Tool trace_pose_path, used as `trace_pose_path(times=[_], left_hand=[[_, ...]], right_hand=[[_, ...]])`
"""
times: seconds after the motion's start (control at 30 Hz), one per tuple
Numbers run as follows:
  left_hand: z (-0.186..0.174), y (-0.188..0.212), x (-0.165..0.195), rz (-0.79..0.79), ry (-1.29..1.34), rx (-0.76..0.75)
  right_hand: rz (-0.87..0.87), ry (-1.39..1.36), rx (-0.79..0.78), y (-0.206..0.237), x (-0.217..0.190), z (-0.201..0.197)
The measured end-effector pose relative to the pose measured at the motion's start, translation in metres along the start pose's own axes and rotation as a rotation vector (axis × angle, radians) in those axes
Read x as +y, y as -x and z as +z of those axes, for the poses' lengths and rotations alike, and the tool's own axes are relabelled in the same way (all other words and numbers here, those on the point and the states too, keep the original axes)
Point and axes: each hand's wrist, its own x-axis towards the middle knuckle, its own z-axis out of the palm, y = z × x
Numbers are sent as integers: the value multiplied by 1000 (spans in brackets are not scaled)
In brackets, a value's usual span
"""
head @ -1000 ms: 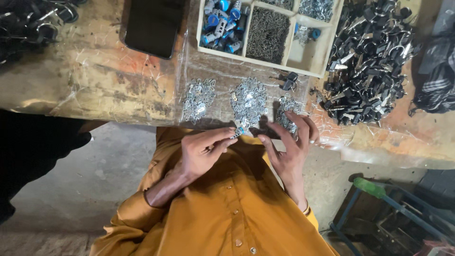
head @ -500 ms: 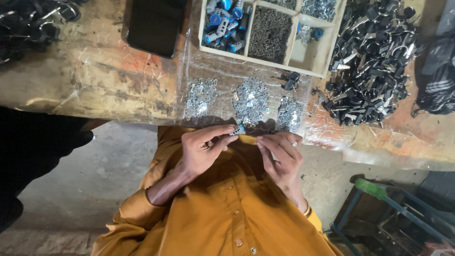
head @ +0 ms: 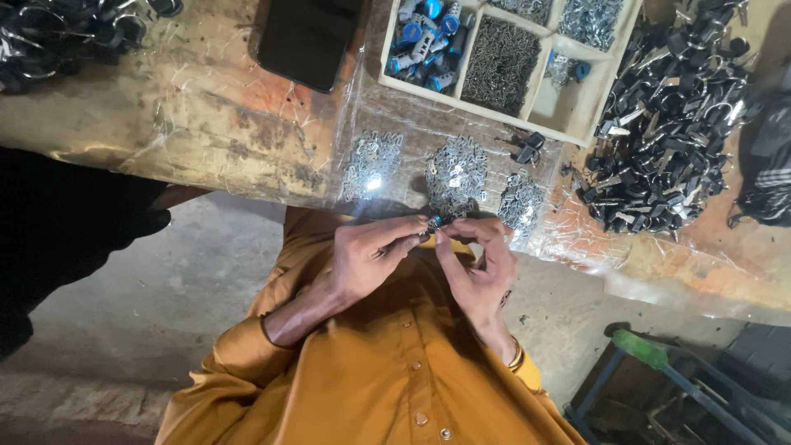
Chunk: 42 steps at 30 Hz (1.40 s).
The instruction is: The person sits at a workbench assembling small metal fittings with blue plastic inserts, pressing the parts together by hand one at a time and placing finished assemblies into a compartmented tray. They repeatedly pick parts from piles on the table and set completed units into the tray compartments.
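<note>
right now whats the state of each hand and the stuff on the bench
left hand: pinching a small blue-tipped part
right hand: fingertips meeting the same part
compartment tray: open-topped, sections partly filled
dark phone: lying flat, screen dark
three piles of small silver parts: loose on clear plastic sheet
heap of black clips: loose beside the tray
</note>
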Motion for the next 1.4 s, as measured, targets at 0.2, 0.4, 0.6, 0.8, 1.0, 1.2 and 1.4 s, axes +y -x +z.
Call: trace_pose_path(times=[0.2, 0.4, 0.6, 0.8, 1.0, 1.2, 1.4], left_hand=[[-2, 0, -6, 103, -92, 10], [-3, 4, -6, -9, 46, 15], [-3, 5, -5, -120, 161, 5], [-5, 1, -4, -98, 143, 42], [-7, -3, -1, -98, 80, 63], [-8, -4, 4, -90, 78, 52], [-9, -4, 3, -34, -4, 74]], right_hand=[[-266, 471, -154, 0, 9, -9], [-202, 684, 19, -5, 21, -33], [-214, 583, -17, -2, 15, -42], [-367, 675, -48, 7, 20, -45], [-296, 517, -124, 9, 27, -40], [-135, 167, -70, 2, 14, -15], [-73, 44, -108, -5, -3, 1]])
